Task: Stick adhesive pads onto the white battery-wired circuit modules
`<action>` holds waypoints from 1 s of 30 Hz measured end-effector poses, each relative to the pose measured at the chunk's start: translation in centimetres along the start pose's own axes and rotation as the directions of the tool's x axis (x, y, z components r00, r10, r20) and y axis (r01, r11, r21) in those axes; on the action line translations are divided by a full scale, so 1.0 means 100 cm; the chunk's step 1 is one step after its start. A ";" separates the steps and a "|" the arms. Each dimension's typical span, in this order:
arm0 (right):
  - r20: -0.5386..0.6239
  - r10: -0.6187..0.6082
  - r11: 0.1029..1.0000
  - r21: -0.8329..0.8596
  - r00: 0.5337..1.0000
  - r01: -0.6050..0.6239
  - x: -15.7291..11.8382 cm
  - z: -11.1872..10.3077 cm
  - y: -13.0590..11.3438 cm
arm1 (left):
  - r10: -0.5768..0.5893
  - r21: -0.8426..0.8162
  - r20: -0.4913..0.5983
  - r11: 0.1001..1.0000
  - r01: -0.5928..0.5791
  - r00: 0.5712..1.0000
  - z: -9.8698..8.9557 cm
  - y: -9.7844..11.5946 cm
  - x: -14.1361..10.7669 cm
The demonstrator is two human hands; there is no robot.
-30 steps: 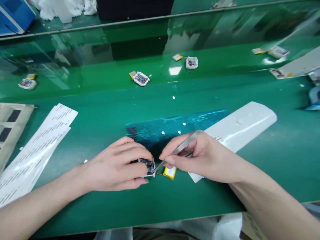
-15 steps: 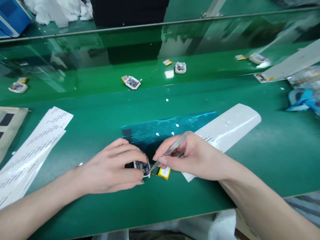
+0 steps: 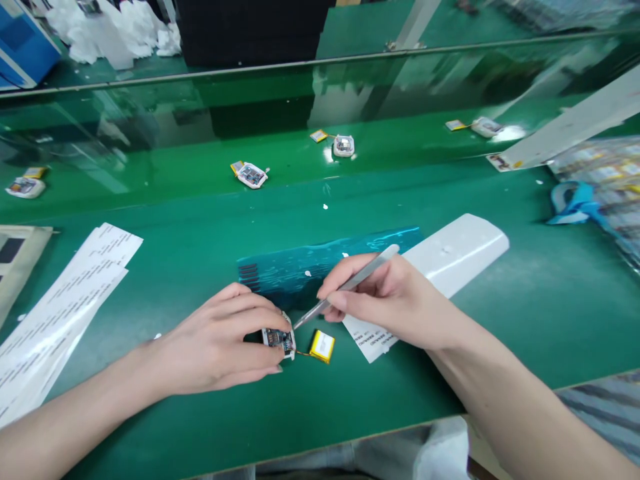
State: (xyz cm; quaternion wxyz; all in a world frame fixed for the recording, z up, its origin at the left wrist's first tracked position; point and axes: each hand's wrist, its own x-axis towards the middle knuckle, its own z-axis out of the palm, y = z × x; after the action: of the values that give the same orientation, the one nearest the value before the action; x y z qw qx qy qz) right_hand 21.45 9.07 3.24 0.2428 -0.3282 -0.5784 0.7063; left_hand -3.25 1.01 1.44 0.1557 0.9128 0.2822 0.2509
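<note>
My left hand (image 3: 225, 340) grips a small white-cased device (image 3: 278, 339) with an exposed circuit board, its fingers on the case's upper and lower edges. A thin wire links the device to a yellow battery pack (image 3: 323, 346), which lies on the table to its right. Pinched between thumb and fingers of my right hand (image 3: 383, 297) is a pair of metal tweezers (image 3: 360, 275). The tweezers slant down to the left, with their tips close to the upper right edge of the case. Whether the tips touch it I cannot tell.
Behind my hands lies a blue film strip (image 3: 285, 263), beside a white label sheet (image 3: 457, 257). More label strips (image 3: 75, 300) lie at left. Along the back are several similar devices (image 3: 253, 175) with batteries. A white post (image 3: 565, 130) and blue tape (image 3: 575, 203) are at right.
The tweezer tips have moved from the lower right of the board up to the case's upper right edge. My right hand has drawn slightly away from the battery. The camera view has shifted slightly.
</note>
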 end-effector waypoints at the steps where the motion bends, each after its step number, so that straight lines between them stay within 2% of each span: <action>1: -0.052 -0.031 0.999 0.021 0.998 0.032 0.000 -0.001 -0.002 | -0.003 0.004 0.004 1.000 0.003 1.000 0.001 0.000 -0.001; 5: -0.240 -0.119 0.992 0.002 0.963 0.124 -0.005 -0.013 -0.010 | -0.032 0.044 0.008 0.999 0.032 0.999 0.004 0.000 -0.003; 9: -0.361 0.001 0.999 -0.045 0.933 -0.018 -0.020 -0.033 -0.005 | -0.038 0.056 0.014 0.998 0.037 0.999 0.008 -0.001 -0.004; 11: -0.441 0.054 0.997 -0.019 0.896 -0.069 -0.028 -0.038 0.004 | -0.023 0.061 0.023 0.998 0.022 0.999 0.008 -0.001 -0.004; 13: -0.515 0.049 0.998 0.000 0.856 -0.057 -0.034 -0.035 0.016 | -0.005 0.085 0.035 0.996 0.002 0.999 0.008 0.000 -0.004; 15: -0.550 0.012 1.000 -0.008 0.835 -0.019 -0.037 -0.023 0.026 | 0.000 0.127 0.053 0.992 -0.007 0.999 0.009 0.002 -0.003; 18: -0.550 -0.049 0.999 -0.027 0.834 0.041 -0.034 -0.001 0.032 | -0.030 0.190 0.084 0.982 0.014 0.996 0.012 0.006 -0.003; 21: -0.527 -0.101 0.995 -0.039 0.844 0.094 -0.030 0.003 0.025 | -0.075 0.230 0.118 0.972 0.046 0.990 0.014 0.009 -0.001; 25: -0.458 -0.126 0.986 -0.156 0.880 0.061 -0.036 -0.023 0.009 | -0.106 0.255 0.144 0.965 0.066 0.984 0.018 0.017 0.012; 28: -0.374 -0.060 0.964 -0.263 0.926 -0.044 -0.041 -0.053 0.003 | -0.139 0.252 0.158 0.963 0.096 0.978 0.025 0.023 0.033; 30: -0.343 -0.019 0.955 -0.285 0.939 -0.085 -0.043 -0.069 0.001 | -0.156 0.237 0.190 0.965 0.109 0.969 0.031 0.026 0.049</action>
State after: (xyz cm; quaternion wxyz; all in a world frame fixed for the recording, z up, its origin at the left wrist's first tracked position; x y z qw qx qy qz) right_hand 29.42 10.48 3.16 0.2758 -0.4883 -0.6206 0.5481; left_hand 3.06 1.46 1.83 0.0966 0.9246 0.3517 0.1103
